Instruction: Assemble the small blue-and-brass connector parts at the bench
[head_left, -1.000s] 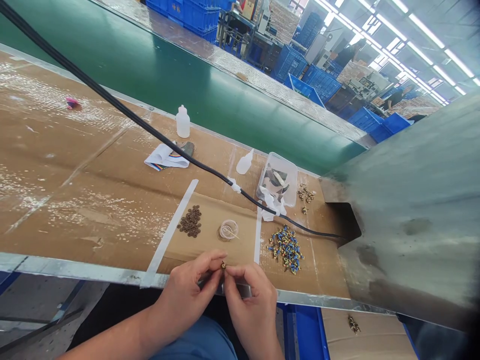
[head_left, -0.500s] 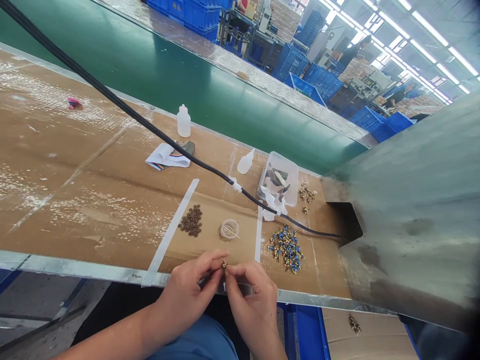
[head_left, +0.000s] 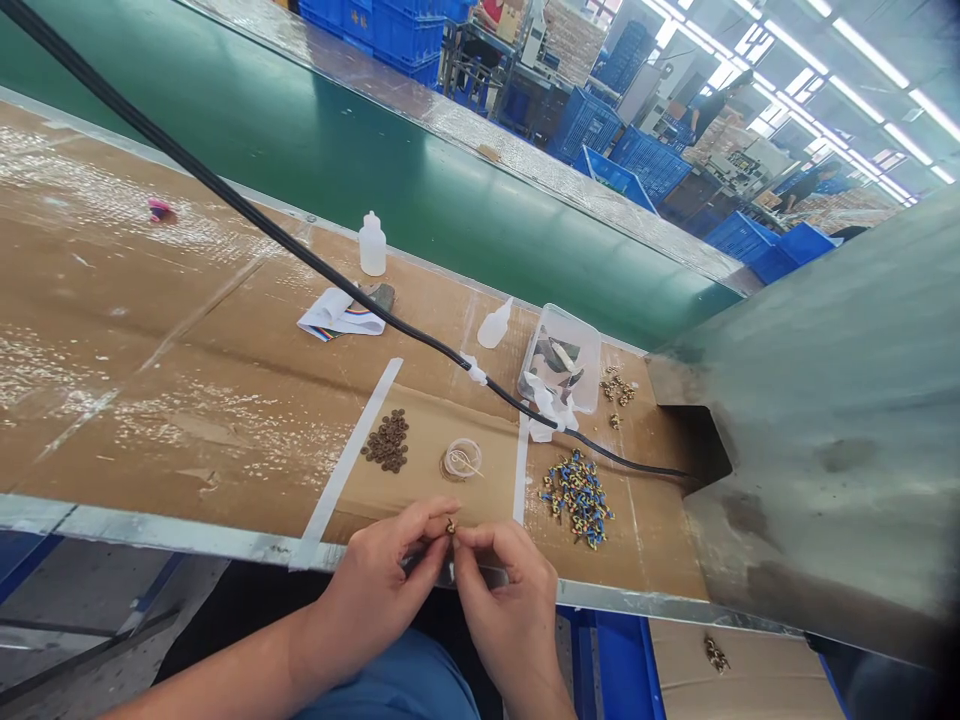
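A small brass-coloured metal piece (head_left: 451,526) is pinched between the fingertips of both hands, just above the table's front edge; its exact kind is too small to tell. My left hand (head_left: 386,565) grips it from the left with thumb and forefinger. From the right, my right hand (head_left: 510,590) closes thumb and forefinger on it. Beyond the fingers stands a small clear cup (head_left: 463,458) with a thin pale stick in it. Left of the cup lies a pile of brown discs (head_left: 385,441). A heap of blue and brass-coloured pieces (head_left: 579,497) lies to the right.
A black cable (head_left: 330,272) crosses above the table. Behind it are a white squeeze bottle (head_left: 372,245), a second one (head_left: 495,325) lying down, a folded cloth (head_left: 341,312) and a clear plastic box (head_left: 589,345). A metal panel (head_left: 832,440) rises at right; a green conveyor (head_left: 360,150) runs behind.
The view has shifted slightly, so everything sits a little further right. Both hands keep their pinch on the small metal piece, with hardly any movement.
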